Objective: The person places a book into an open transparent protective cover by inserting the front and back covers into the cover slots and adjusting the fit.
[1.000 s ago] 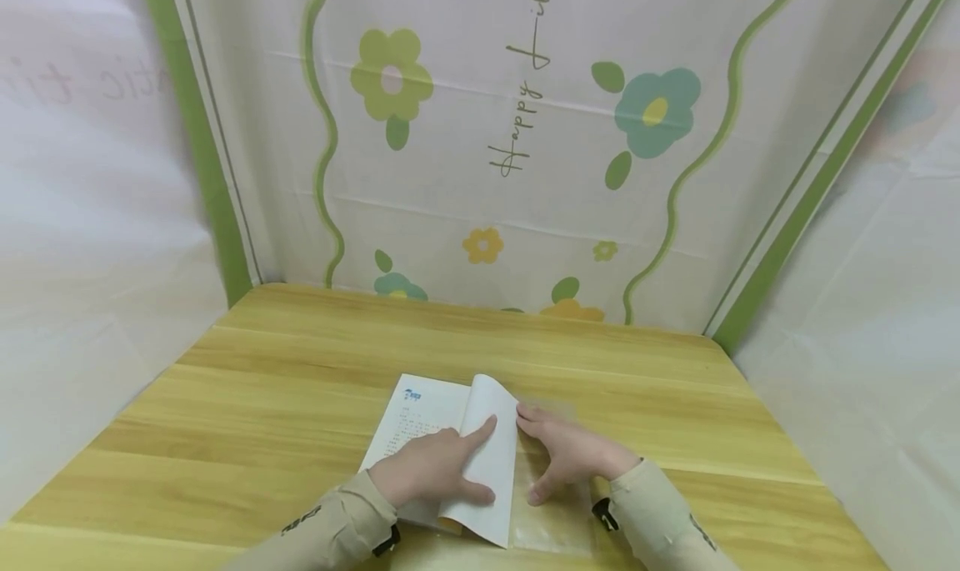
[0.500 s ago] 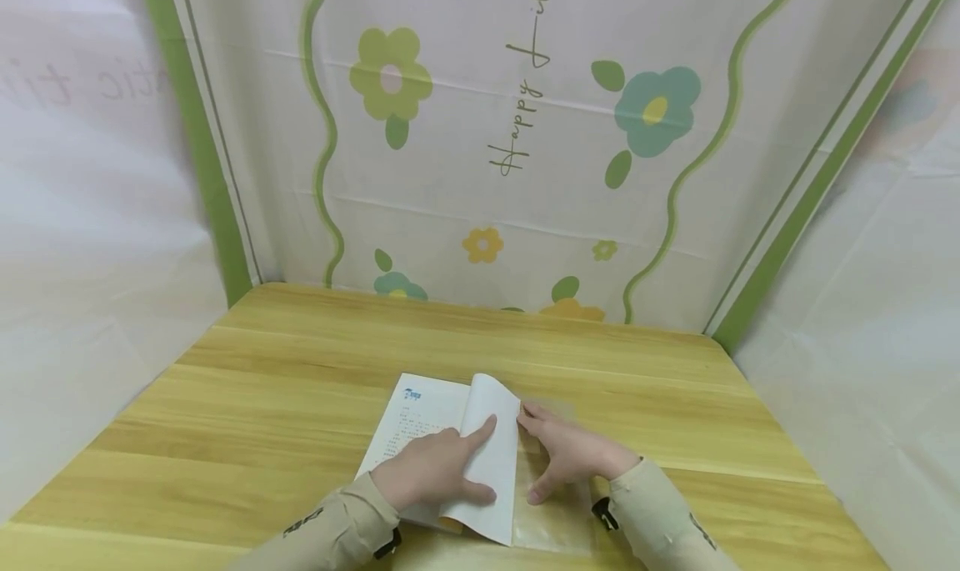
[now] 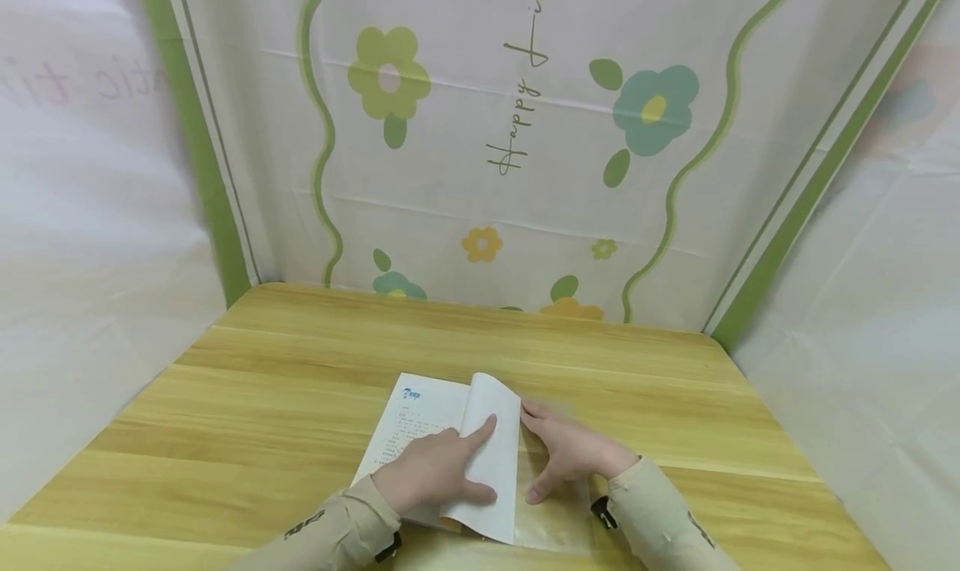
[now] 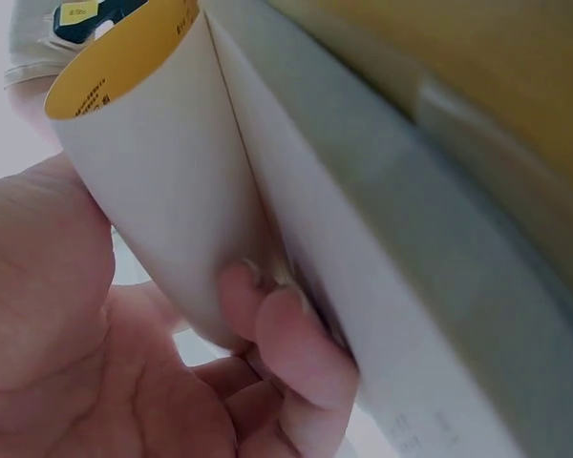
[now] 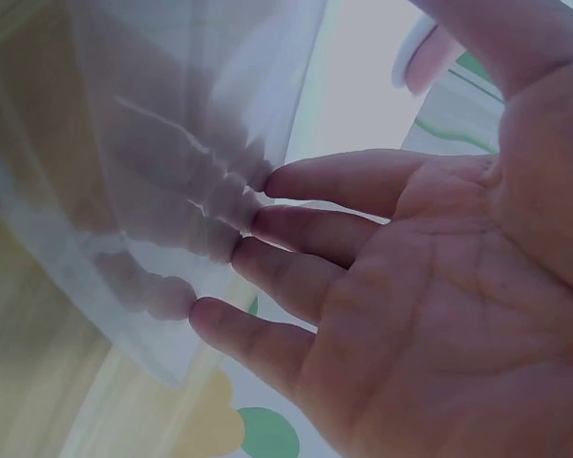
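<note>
Resting our left hand [image 3: 431, 473], thumb and forefinger spread, on the already turned leaf [image 3: 498, 461] of the booklet [image 3: 405, 425] on the table [image 3: 645, 404], we touch clear film [image 3: 561, 528] right of the booklet, apparently still unfolded, with our right hand [image 3: 568, 450], fingers parted.

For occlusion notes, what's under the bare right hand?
Under the right hand is a transparent plastic sheet, yellow wooden table showing through; the head view hides whatever the hand covers.

- White curled flap [image 4: 153, 191], printed yellow inside.
- Left hand [image 4: 134, 382]: fingers [image 4: 306, 348] curl round the flap's lower end.
- Page block [image 4: 339, 258] just right of the flap.
- Sleeve [image 4: 31, 43] beyond the flap.
</note>
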The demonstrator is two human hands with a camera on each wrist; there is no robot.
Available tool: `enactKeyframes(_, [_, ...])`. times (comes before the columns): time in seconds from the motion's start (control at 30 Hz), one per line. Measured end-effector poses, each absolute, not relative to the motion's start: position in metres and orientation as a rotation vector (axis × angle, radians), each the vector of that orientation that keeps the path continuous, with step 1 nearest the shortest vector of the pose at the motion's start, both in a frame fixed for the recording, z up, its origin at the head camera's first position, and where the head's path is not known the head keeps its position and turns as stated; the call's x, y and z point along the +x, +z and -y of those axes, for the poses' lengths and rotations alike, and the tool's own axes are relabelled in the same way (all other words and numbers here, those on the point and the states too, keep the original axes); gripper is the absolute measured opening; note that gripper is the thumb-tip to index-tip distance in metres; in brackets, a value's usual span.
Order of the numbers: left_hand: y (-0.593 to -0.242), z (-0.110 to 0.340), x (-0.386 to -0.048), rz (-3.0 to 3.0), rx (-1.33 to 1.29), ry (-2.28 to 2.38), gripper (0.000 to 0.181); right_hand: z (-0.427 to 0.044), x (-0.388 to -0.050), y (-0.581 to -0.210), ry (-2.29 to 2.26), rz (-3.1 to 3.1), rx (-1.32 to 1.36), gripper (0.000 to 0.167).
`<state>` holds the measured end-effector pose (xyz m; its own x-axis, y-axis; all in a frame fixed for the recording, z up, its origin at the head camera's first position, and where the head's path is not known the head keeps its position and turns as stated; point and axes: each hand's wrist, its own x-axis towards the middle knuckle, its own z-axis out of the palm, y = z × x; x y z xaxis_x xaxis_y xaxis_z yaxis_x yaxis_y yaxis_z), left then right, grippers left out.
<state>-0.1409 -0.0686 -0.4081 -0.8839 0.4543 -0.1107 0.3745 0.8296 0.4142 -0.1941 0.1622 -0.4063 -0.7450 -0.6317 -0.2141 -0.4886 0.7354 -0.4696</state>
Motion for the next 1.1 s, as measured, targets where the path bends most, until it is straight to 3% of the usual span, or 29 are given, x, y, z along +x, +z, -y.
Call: enactKeyframes(1.1, [-0.4128,0.063,-0.1389,-2.869,0.63,0.569,0.093,-0.156,-0.1938,-0.4127,-0.682,-2.59,-0.871,0.105])
